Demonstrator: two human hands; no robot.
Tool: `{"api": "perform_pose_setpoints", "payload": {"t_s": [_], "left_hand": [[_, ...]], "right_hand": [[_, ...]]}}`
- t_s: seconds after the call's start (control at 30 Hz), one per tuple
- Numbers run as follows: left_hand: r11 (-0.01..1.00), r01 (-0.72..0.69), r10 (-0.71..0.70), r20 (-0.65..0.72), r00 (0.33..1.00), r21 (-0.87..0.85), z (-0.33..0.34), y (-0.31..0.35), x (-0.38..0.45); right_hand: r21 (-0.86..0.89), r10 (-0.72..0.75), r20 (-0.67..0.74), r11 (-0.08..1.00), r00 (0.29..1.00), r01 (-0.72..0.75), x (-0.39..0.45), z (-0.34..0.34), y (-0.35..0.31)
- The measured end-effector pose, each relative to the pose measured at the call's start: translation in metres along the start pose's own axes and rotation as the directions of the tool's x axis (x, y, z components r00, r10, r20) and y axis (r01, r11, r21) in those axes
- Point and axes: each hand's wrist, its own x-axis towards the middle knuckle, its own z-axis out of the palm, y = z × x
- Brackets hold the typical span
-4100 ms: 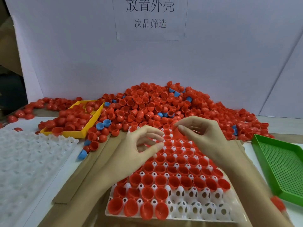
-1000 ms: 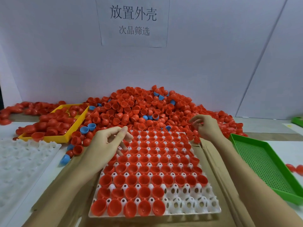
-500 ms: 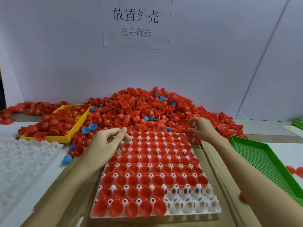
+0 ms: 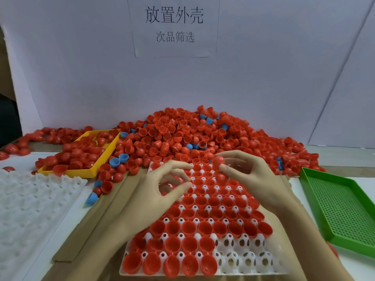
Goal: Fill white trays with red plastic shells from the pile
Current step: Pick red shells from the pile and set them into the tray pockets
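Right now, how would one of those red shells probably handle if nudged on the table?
The red shells look like thin hollow half-domes, so probably very light. Rounded backs suggest one would rock or roll when pushed. Glossy highlights hint at slippery plastic; the right hand pinches one with its fingertips alone, which fits little weight.

Your left hand [image 4: 160,191] and right hand [image 4: 249,175] are bare, with no gloves, rings or watch showing. Both forearms are bare too as far as the bottom edge of the view; no sleeve shows. Your fingernails [image 4: 223,168] are short and unpainted.
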Motion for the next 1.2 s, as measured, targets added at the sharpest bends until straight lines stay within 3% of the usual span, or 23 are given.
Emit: {"api": "perform_pose_setpoints", "payload": {"t_s": [0.13,0.27,0.5,0.67,0.73,0.93,1.2], "left_hand": [[0.996,0.004,0.003,0.072,0.997,-0.089,0.015,0.007,-0.004],[0.986,0.061,-0.058,0.023,0.998,-0.155,0.023,0.003,-0.006],[0.927,0.189,-0.172,0.079,0.982,-0.325,0.017,0.001,-0.003],[0.780,0.309,-0.269,0.155,0.951,-0.544,0.010,0.004,-0.002],[0.712,0.335,-0.273,0.197,0.942,-0.617,0.008,0.005,0.000],[0.692,0.386,-0.382,0.145,0.913,-0.610,0.012,-0.001,0.002],[0.808,0.398,-0.375,0.142,0.916,-0.436,0.017,-0.005,0.000]], "right_hand": [[0.063,-0.031,0.135,0.998,0.990,0.023,-0.009,0.026,-0.011],[0.082,-0.040,0.103,0.996,0.994,0.032,-0.011,0.046,-0.012],[0.046,-0.149,0.033,0.988,0.988,0.147,-0.013,0.040,-0.014],[-0.175,-0.318,-0.014,0.934,0.948,0.311,-0.016,0.038,-0.013],[-0.271,-0.400,0.035,0.878,0.916,0.394,-0.017,0.039,-0.014],[-0.357,-0.480,0.130,0.793,0.868,0.493,-0.021,0.043,-0.017],[-0.446,-0.397,0.233,0.767,0.888,0.461,-0.024,0.050,-0.013]]}}
